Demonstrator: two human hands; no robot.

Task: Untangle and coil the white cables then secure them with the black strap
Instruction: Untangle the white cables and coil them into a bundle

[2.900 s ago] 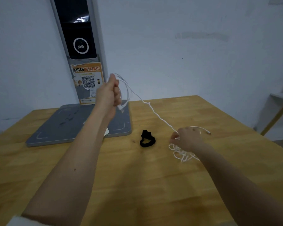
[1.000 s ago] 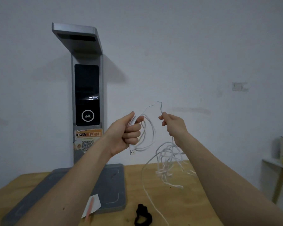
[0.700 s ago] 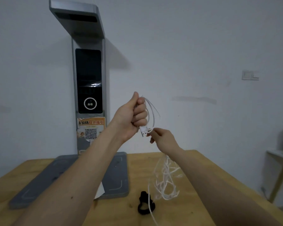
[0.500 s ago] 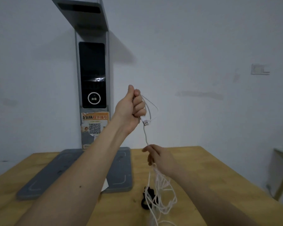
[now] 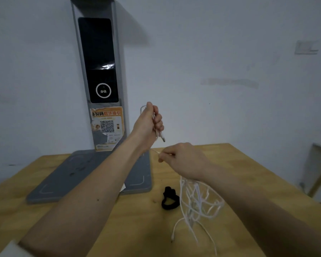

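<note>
**Both hands on the white cables, strap loose on the table**

Left hand (image 5: 149, 123) raised above the far part of the wooden table (image 5: 248, 164), fist closed. Fingers curl tight round a few gathered loops of the white cables (image 5: 198, 201); a small loop shows above the fist and a plug end (image 5: 163, 139) sticks out below it.

Right hand (image 5: 183, 160) lower and nearer, over the middle of the table. Thumb and forefinger pinch one strand; the other fingers are curled in. The short length from the pinch runs up and left toward the left hand, partly hidden behind the left forearm.

Below the right wrist the rest of the cables hang in a loose tangle of crossing loops. Lower strands trail onto the table toward the near edge, and one free end with a small connector lies on the wood. How many separate cables make up the tangle cannot be told.

Black strap (image 5: 170, 200) lies on the table just left of the tangle, curled in a loop, held by neither hand.

Grey scanner stand (image 5: 98, 58) rises at the far-left side, its flat base plate (image 5: 63, 180) on the table. An orange notice with a QR code (image 5: 107, 127) is stuck on the column.
</note>
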